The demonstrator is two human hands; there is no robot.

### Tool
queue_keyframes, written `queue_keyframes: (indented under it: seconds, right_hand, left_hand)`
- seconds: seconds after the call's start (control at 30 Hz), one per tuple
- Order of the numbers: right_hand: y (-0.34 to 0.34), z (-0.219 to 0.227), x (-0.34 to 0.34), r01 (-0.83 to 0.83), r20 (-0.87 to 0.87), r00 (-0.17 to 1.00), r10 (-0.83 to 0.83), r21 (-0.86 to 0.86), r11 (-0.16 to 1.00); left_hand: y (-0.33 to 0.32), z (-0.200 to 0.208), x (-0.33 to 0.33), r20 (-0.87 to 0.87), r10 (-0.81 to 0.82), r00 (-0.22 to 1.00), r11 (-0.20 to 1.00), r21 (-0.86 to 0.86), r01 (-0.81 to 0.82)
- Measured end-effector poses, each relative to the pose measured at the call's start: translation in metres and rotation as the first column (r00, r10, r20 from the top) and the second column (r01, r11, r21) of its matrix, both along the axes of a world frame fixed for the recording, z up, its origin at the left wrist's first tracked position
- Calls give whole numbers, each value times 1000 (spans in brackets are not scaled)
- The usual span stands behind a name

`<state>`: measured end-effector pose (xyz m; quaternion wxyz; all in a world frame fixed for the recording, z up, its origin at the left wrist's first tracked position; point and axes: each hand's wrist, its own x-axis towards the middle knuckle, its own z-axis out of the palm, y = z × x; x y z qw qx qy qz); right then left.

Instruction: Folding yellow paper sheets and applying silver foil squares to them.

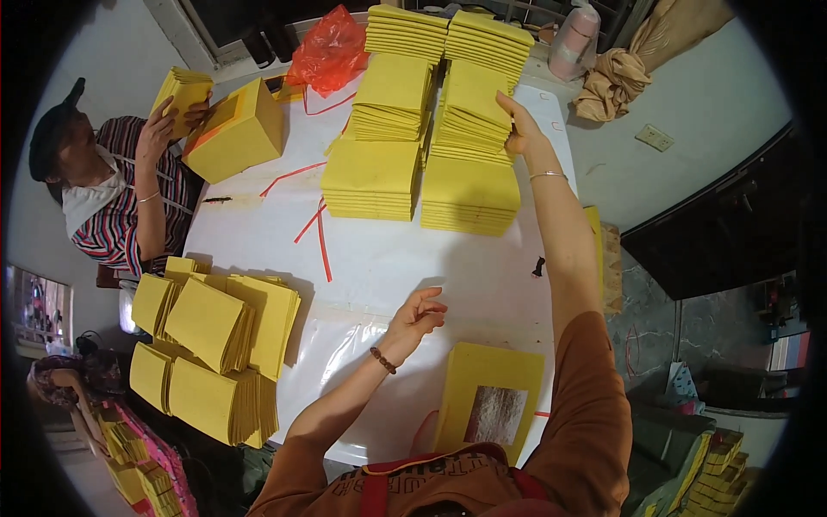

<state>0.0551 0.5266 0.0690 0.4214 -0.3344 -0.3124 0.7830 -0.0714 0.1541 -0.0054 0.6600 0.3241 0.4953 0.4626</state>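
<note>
Two columns of folded yellow paper bundles stand at the far side of the white table. My right hand (522, 127) reaches to the right column and grips the edge of a folded yellow paper bundle (472, 99) there; some of its fingers are hidden by the paper. My left hand (415, 320) hovers over the bare table middle, holding nothing, its fingers loosely bent and apart. Nearest to my body lies a yellow paper block (461, 379) with a grey-brown printed patch on top.
Several yellow paper stacks (211, 323) stand at the table's left edge. Across from them a person in a striped shirt (129, 189) holds yellow paper over a yellow box (250, 142). A red plastic bag (330, 50) and red strips (324, 243) lie on the white table (370, 276).
</note>
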Motion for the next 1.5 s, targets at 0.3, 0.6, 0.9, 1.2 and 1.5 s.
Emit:
queue_keyframes:
  seconds: [0.3,0.6,0.9,1.2,1.5]
  right_hand:
    - [-14,8,6,59,159,985,-65,45,997]
    - [-36,18,52,187,415,866,-280,251,950]
    - [-252,-23,173,217,345,915,-211,23,976]
    - [-477,-64,188,51,458,885,-87,92,994]
    - [-512,-83,190,120,264,955,-135,75,990]
  left_hand:
    - [-9,5,1,-21,-6,1000,1000,-2,6]
    - [-29,9,8,-21,-38,999,999,12,38]
    - [-115,-32,44,-239,51,970,993,120,-23]
    - [-172,-24,80,-192,123,974,983,157,-94]
    - [-174,-12,96,-262,156,952,950,303,-72]
